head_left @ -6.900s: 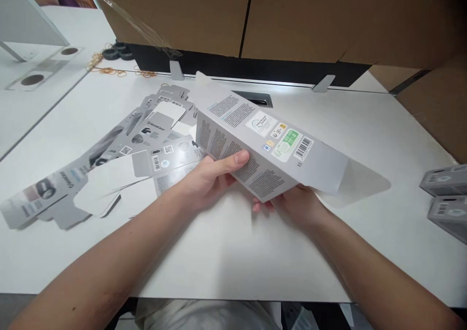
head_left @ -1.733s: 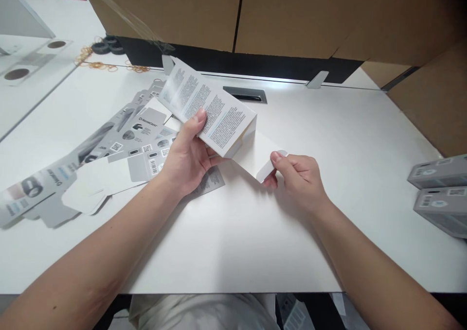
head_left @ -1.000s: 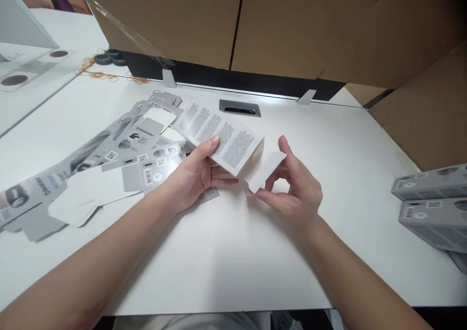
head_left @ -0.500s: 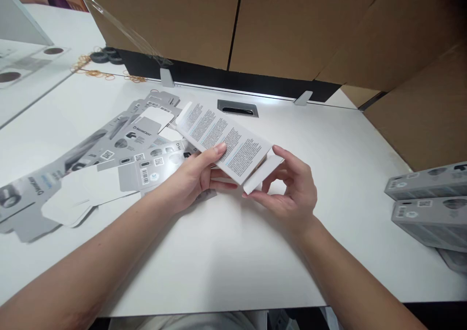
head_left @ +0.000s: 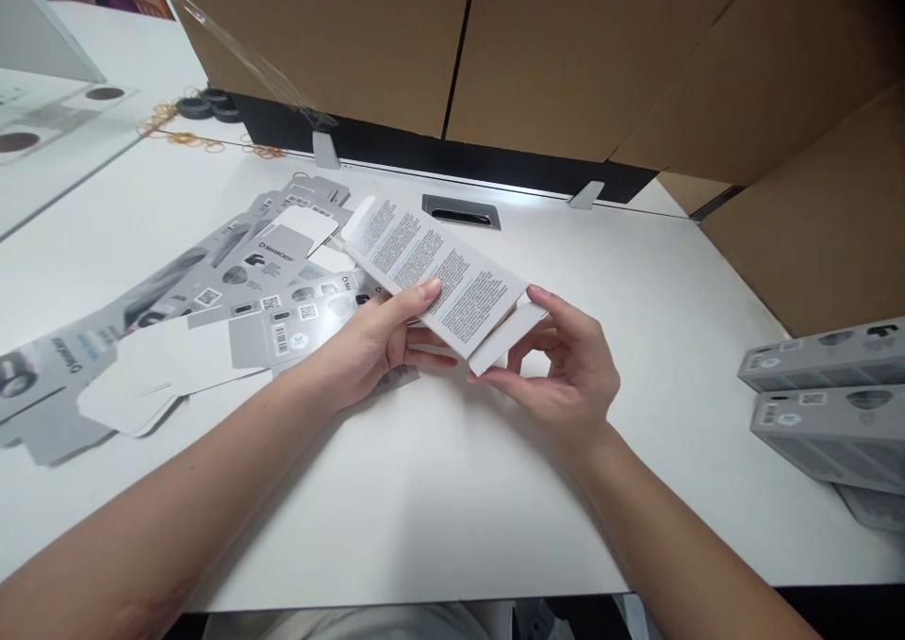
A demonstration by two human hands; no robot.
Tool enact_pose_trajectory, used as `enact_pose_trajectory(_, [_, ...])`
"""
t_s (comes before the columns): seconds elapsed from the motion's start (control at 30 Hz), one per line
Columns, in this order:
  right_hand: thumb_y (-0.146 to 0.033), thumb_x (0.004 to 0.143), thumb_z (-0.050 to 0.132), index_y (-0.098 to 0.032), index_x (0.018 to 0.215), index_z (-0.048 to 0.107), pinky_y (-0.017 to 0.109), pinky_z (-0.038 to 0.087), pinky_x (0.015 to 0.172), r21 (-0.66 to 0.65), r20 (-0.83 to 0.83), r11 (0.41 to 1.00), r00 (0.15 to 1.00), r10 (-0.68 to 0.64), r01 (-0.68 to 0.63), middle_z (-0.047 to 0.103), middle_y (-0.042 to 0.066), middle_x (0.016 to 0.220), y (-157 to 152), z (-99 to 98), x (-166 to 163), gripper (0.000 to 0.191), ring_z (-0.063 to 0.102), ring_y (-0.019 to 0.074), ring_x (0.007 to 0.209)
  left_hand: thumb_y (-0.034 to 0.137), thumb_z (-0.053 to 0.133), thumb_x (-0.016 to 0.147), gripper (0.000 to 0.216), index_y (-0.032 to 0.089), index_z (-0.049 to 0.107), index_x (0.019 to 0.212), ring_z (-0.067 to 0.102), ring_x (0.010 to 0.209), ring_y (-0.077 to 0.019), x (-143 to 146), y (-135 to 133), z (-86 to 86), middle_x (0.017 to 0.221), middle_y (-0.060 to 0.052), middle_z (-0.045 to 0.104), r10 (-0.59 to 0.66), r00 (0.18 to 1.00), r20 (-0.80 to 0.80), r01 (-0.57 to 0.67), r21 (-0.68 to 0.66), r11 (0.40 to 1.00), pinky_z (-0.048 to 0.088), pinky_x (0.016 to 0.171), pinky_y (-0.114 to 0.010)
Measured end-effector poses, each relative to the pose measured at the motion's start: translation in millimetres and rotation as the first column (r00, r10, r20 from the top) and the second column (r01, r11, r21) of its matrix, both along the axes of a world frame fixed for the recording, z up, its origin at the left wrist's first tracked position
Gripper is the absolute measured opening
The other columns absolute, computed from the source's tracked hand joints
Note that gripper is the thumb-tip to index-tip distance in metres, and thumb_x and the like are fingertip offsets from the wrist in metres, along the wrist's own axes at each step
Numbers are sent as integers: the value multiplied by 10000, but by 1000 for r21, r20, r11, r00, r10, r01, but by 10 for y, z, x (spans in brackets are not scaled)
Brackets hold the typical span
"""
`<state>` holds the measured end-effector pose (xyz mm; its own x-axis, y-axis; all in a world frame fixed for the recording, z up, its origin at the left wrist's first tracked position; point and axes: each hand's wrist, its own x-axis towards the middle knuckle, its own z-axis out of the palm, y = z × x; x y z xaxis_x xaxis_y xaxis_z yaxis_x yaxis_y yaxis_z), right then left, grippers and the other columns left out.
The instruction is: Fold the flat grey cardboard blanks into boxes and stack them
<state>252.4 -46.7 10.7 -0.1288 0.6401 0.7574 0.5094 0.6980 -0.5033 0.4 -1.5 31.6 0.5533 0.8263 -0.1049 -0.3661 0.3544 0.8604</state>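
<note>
A long grey-white carton (head_left: 431,268) printed with columns of small text is held tilted above the table. My left hand (head_left: 386,343) grips its near side, thumb on the printed face and fingers underneath. At the carton's right end, a white end flap (head_left: 505,338) stands partly open. My right hand (head_left: 566,362) pinches this flap at both its corners between thumb and index finger. Flattened printed cartons (head_left: 261,263) lie in an overlapping spread to the left, partly behind my left hand and forearm.
Folded-up cartons (head_left: 834,423) are stacked at the right edge of the white table (head_left: 679,470). A brown partition (head_left: 551,65) on grey clamps runs along the back, with a cable slot (head_left: 461,213) before it. Rubber bands (head_left: 188,139) and black rings (head_left: 205,105) lie back left.
The end flap has tipped slightly, showing more of its white face. Both hands keep their hold on the carton; the view has shifted a little.
</note>
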Motion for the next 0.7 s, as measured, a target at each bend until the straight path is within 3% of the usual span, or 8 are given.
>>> enact_pose_trajectory(0.2, [-354,1029,1045,-385,1686,720,320,691,470,-29,-63,997,996,65,-67,738,50,1209,-17,75,-40,734,687,192,757,753,898,1059,857,184,714,1673,933,1220,-439,-17,34,-45,1419,-235,912,11,1000,14,-12,14,1000,812,967,-525])
enact_pose_trajectory(0.43, [-235,975,1066,-396,1740,720,314,699,456,10,-96,988,984,153,-152,693,40,1228,1,111,-17,855,695,176,760,814,928,1005,934,177,717,1654,928,1224,-428,-19,31,-16,1452,-236,902,-7,1000,-22,7,-4,1000,812,997,-533])
enact_pose_trajectory(0.7, [-345,1043,1036,-413,1800,693,311,691,453,74,-37,995,996,77,-74,713,55,1212,18,107,-30,833,693,195,793,806,909,1024,911,224,698,1693,922,1251,-414,-13,19,1,1485,-209,893,-13,999,-51,12,-12,1000,805,1004,-523])
